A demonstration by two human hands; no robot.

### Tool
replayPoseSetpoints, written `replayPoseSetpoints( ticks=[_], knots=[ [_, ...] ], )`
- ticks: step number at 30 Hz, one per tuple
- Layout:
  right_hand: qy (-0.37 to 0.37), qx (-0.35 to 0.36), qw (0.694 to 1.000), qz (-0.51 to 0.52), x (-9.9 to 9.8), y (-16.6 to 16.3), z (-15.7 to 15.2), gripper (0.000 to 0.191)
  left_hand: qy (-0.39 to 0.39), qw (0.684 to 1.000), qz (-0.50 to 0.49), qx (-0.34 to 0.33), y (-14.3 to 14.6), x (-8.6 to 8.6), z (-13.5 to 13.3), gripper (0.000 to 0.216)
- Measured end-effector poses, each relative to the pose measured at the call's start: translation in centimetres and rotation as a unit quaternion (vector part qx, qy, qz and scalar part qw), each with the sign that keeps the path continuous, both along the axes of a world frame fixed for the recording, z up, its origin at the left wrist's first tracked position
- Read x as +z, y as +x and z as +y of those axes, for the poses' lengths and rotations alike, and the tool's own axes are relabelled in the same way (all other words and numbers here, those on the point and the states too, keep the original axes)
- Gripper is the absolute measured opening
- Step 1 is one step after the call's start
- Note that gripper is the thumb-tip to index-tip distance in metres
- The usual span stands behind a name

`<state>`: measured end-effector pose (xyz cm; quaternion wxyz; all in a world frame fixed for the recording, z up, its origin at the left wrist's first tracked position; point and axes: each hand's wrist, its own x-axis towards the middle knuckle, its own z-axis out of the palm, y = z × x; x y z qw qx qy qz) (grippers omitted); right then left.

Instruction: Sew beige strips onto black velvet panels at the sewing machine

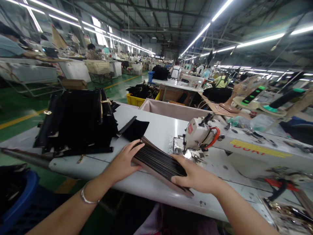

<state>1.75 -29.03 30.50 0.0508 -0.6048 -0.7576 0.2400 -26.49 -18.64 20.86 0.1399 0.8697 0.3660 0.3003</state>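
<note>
Hiding bits of the stack of dark strips, left hand and right hand grip it. Thumbs point inward.

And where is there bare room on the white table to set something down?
The white tabletop between the black piece, pinkish bin and sewing machine looks bare. Crowded: left, under the black pile; front middle, around the held stack.

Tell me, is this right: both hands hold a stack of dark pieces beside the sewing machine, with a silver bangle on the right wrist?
Not quite: the silver bangle is on the left wrist, not the right, as the head view shows. The left hand and right hand do hold the stack of dark pieces beside the sewing machine.
</note>
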Motion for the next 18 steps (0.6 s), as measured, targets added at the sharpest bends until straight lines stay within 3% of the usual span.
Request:
replayPoseSetpoints(
  ticks=[3, 5, 7, 9, 11, 14, 16, 18],
  knots=[
    [0.048, -0.053, 0.995, -0.07, -1.0, -1.7, -1.0, 0.099, -0.017, 0.999, -0.034, -0.023, 0.5, 0.0, 1.2, 0.081],
    [0.103, -0.095, 0.985, -0.097, -2.0, -2.6, -1.6, 0.089, -0.058, 0.991, -0.119, 0.025, 0.8, -0.9, 1.2, 0.088],
    [0.127, -0.125, 0.981, -0.075, -2.7, -2.9, -2.1, 0.078, -0.139, 0.947, -0.269, 0.11, 1.5, -2.1, -0.2, 0.094],
    [0.143, -0.162, 0.975, -0.043, -3.3, -2.9, -2.8, 0.074, -0.251, 0.849, -0.438, 0.156, 2.7, -3.0, -3.1, 0.09],
    [0.163, -0.189, 0.968, -0.013, -4.0, -3.3, -3.9, 0.073, -0.357, 0.742, -0.554, 0.127, 4.3, -3.2, -6.9, 0.076],
    [0.22, -0.183, 0.958, -0.015, -5.5, -5.4, -6.1, 0.08, -0.486, 0.612, -0.623, -0.029, 6.8, -2.6, -11.7, 0.073],
    [0.27, -0.157, 0.948, -0.054, -6.4, -7.6, -7.5, 0.091, -0.55, 0.517, -0.655, -0.042, 7.6, -2.2, -13.0, 0.06],
    [0.316, -0.126, 0.937, -0.083, -6.8, -9.7, -8.5, 0.098, -0.61, 0.423, -0.67, -0.005, 7.3, -2.3, -12.9, 0.045]
  ],
)
